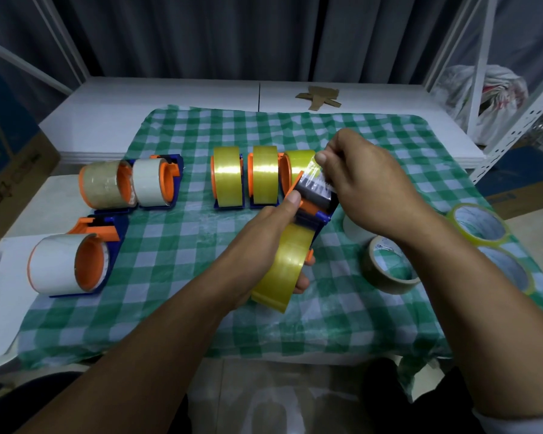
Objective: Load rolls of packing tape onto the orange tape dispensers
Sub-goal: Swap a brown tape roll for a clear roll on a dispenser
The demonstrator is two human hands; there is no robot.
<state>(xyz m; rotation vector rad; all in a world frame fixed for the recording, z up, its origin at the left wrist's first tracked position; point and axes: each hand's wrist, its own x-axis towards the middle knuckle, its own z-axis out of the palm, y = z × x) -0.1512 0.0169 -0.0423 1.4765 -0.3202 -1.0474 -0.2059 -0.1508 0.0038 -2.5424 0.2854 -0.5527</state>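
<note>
Surface: white table (170, 92) under green checked cloth (176, 277).
Left hand (264, 233): fingers curled round dispenser (314, 211), yellow roll (287, 261) mounted, held above cloth centre.
Right hand (367, 189): thumb and fingers pinch tape end (314, 169) at dispenser's front.
Loose rolls (389, 285): on cloth, right side.

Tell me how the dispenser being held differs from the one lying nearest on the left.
The held dispenser carries yellow tape; the near-left dispenser carries whitish tape. The left hand grips the held dispenser; the near-left dispenser rests untouched on the cloth. Both are orange and blue.
</note>
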